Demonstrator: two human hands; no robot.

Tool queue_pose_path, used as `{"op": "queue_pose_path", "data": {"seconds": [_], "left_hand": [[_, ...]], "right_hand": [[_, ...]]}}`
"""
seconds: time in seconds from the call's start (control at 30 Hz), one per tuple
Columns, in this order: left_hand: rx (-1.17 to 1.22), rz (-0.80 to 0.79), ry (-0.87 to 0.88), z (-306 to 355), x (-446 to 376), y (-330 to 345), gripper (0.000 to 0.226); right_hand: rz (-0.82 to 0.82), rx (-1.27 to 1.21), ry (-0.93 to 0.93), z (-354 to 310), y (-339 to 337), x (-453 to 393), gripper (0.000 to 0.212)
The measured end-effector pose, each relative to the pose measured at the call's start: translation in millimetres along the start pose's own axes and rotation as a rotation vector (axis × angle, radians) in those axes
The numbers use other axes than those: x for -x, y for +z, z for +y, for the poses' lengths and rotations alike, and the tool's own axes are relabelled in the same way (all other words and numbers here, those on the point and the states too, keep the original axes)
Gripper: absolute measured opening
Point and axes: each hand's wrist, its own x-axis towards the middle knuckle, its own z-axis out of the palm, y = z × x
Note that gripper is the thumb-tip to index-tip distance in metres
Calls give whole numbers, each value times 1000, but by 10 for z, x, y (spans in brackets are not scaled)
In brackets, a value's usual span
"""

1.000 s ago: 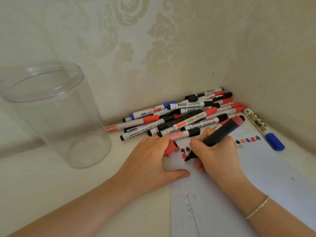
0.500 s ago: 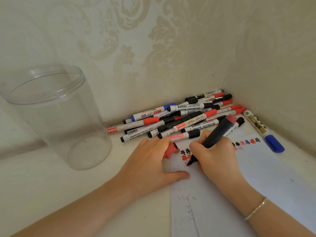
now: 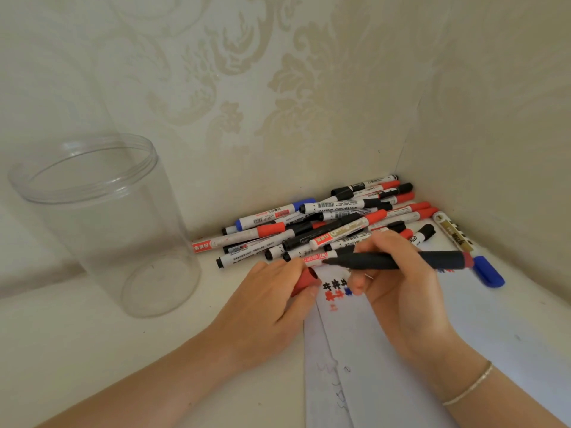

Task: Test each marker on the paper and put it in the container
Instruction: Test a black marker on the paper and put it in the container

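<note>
The right hand (image 3: 398, 288) grips a black marker (image 3: 398, 260) level above the paper (image 3: 463, 335); the left hand (image 3: 272, 307) pinches its red cap (image 3: 304, 282) (jar (image 3: 102, 223) further left).

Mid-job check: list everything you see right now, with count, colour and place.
container: one, clear plastic, upright at left, nothing visible inside.
marker pile: many, white or black barrels with red, black and blue caps, against the back wall.
blue-capped marker: one, white and gold barrel, lying apart at right.
paper: white sheets with red, black and blue test marks, front right.
black marker: one, red end, uncapped, tip pointing left, off the paper.
red cap: one, in left hand.
bracelet: one, right wrist.
left hand: holds the cap.
right hand: grips the black marker.
</note>
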Motion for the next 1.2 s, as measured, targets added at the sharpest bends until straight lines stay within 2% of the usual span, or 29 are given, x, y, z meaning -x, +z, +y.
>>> {"op": "queue_pose_path", "data": {"seconds": [0.07,0.2,0.4,0.53,0.67,0.73,0.77,0.83,0.9,0.97,1.03,1.2], "left_hand": [[-17,3,6,3,1,0,42],[-46,7,17,28,-1,-14,27],[-121,24,81,26,-1,-2,19],[-147,45,124,18,3,15,14],[-103,151,119,-6,-15,-1,34],[-64,162,124,-1,-11,-10,35],[-42,160,121,5,-7,-13,30],[-11,154,99,21,1,-16,23],[-4,155,86,24,12,-13,24],[15,177,87,26,25,-15,27],[73,219,61,26,27,-25,26],[234,288,-20,1,-16,-60,36]], "right_hand": [[0,59,-33,5,0,9,15],[8,128,-38,32,1,5,20],[-94,291,11,66,9,10,18],[-170,326,68,42,-39,-11,27],[-262,284,99,24,-51,-15,26],[-303,206,118,10,-44,-9,30],[-295,156,139,-2,-35,-8,37],[-173,98,128,-16,-37,-25,44],[16,154,3,-14,-61,-40,24],[109,305,-123,0,-58,-34,10],[91,455,-198,27,-34,-19,11],[14,561,-218,57,28,33,21]]}}
